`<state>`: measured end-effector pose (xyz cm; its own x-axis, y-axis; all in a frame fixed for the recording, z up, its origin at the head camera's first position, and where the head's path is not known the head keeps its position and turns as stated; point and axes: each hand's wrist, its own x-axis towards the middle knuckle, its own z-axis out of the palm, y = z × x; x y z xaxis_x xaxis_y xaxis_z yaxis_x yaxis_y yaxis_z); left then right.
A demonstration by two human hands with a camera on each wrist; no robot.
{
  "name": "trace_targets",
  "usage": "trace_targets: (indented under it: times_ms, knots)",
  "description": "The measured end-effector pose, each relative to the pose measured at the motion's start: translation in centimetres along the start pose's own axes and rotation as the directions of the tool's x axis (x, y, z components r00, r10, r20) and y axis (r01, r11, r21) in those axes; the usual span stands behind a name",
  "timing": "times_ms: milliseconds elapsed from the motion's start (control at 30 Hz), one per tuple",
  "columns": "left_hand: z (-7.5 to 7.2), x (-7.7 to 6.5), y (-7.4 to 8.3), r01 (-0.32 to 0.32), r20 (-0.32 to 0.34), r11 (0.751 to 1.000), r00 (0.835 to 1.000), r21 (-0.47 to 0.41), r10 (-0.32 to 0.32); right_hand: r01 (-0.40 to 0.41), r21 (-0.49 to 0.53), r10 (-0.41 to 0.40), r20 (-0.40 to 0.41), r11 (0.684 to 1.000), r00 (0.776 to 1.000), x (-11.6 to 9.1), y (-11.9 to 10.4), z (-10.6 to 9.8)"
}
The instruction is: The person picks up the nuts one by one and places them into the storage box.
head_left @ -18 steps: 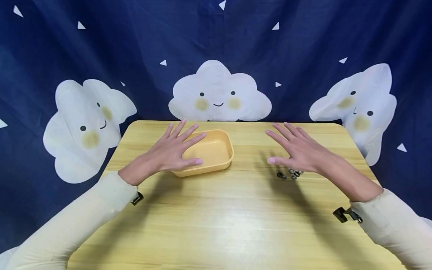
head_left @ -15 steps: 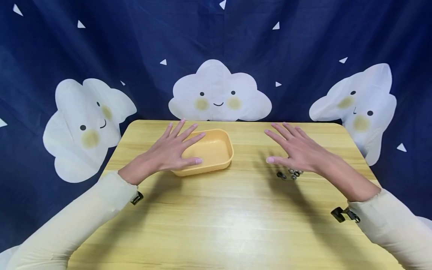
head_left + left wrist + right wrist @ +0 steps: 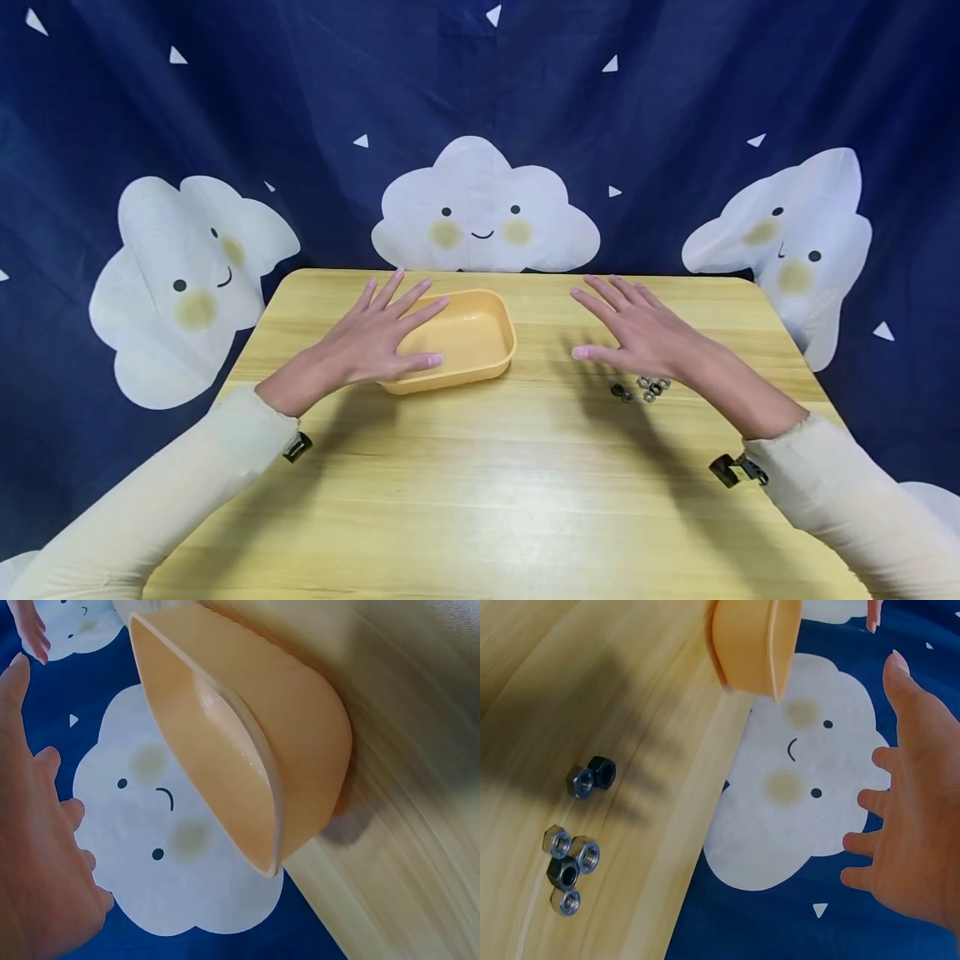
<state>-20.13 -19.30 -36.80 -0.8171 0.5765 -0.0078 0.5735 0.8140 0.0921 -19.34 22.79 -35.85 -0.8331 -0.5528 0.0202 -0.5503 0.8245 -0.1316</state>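
My left hand [image 3: 365, 340] hovers with spread fingers over the left part of an orange-yellow plastic tray [image 3: 480, 333], hiding that end of it in the head view. The left wrist view shows the tray's wall [image 3: 300, 727] apart from the palm. To the right, my right hand [image 3: 648, 333] is held above the table, fingers straight and spread, holding nothing. Several metal hex nuts lie on the wood just below it. In the right wrist view two touching nuts, one a dark nut [image 3: 602, 772], lie apart from a cluster with a silver nut [image 3: 586, 854].
The light wooden table [image 3: 480, 467] reaches back to a dark blue curtain [image 3: 480, 75] printed with white clouds. A small black clip [image 3: 297, 447] sits at the left cuff, and another black clip [image 3: 738, 471] at the right cuff.
My right hand has moved left, so more of the nuts show in the head view. The left hand stays over the tray, fingers still spread.
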Motion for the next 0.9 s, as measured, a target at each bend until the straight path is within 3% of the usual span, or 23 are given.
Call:
trace_targets:
  times_ms: [900]
  knots:
    - [0.6,-1.2,-1.6,0.057,-0.003,0.998,0.998,0.011,-0.056,0.028,0.011,-0.029,0.01,1.0,1.0,3.0,-1.1,1.2]
